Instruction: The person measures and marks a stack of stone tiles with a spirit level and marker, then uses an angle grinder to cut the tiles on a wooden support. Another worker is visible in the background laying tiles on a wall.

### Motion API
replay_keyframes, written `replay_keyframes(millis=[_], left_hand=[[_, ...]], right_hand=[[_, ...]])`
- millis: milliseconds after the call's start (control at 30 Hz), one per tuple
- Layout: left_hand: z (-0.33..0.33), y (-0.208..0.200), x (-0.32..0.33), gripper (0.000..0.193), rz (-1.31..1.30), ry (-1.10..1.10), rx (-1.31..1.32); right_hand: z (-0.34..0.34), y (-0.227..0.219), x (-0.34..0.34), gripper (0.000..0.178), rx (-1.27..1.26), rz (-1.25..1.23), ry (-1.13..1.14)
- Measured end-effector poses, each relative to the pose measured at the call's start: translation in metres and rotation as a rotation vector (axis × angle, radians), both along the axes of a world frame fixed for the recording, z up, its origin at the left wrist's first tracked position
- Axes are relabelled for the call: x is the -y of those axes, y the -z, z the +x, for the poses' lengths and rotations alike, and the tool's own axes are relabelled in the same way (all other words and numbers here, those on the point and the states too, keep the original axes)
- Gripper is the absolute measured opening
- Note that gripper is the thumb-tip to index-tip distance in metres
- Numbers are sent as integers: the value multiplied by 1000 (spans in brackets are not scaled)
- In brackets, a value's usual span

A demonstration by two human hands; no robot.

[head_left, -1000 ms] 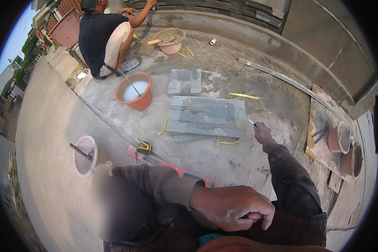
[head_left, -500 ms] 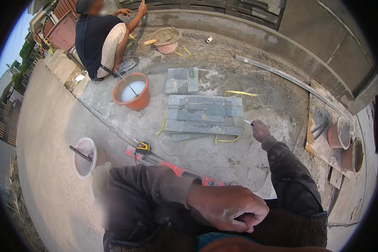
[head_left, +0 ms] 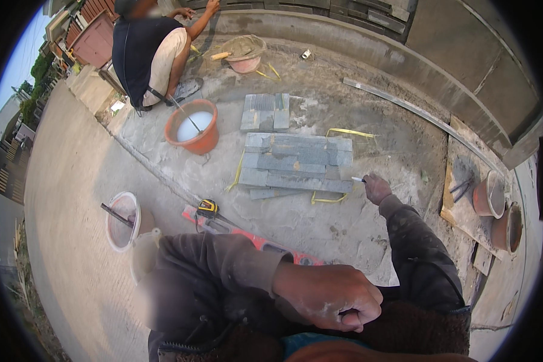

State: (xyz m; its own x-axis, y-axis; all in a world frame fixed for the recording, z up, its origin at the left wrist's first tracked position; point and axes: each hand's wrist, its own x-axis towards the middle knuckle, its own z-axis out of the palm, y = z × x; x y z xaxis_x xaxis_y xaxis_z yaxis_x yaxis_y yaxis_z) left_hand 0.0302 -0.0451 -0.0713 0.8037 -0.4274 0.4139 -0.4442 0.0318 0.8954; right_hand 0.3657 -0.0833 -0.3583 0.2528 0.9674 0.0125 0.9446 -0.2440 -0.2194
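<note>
My right hand [head_left: 378, 188] is closed on a thin white marker [head_left: 358, 179], whose tip points left at the right edge of a stack of grey stone cladding tiles [head_left: 298, 158]. Close to my body, my left hand [head_left: 332, 298] is curled into a fist; whatever it may hold is hidden. A smaller stack of grey tiles [head_left: 265, 112] lies just beyond the larger one. Beyond my left forearm lie a red spirit level [head_left: 262, 243], partly covered by the sleeve, and a yellow and black tape measure [head_left: 207, 208].
At the left stands a whitish bucket [head_left: 122, 223]. An orange bucket [head_left: 194, 140] holds cloudy liquid. A co-worker [head_left: 145, 54] squats by the wall near a mortar tub [head_left: 245, 55]. More buckets [head_left: 489, 194] stand right. A long metal bar [head_left: 398, 107] lies along the wall.
The view has shifted slightly, so the scene sits a little to the right. Both my hands keep nearly the same pose, the marker still in the right one.
</note>
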Motion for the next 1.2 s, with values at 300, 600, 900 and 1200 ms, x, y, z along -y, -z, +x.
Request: replay_keyframes(millis=[300,600,900,1200], left_hand=[[0,6,2,25,-10,31,-39],[-1,3,2,14,9,-2,-92],[22,1,-23,14,433,-31,-187],[-9,106,-82,15,579,-241,-607]], right_hand=[[-2,-7,1,16,41,-90,28],[-2,-13,0,15,78,-67,11],[18,-6,2,17,60,-89,183],[29,-4,-9,22,-187,40,368]])
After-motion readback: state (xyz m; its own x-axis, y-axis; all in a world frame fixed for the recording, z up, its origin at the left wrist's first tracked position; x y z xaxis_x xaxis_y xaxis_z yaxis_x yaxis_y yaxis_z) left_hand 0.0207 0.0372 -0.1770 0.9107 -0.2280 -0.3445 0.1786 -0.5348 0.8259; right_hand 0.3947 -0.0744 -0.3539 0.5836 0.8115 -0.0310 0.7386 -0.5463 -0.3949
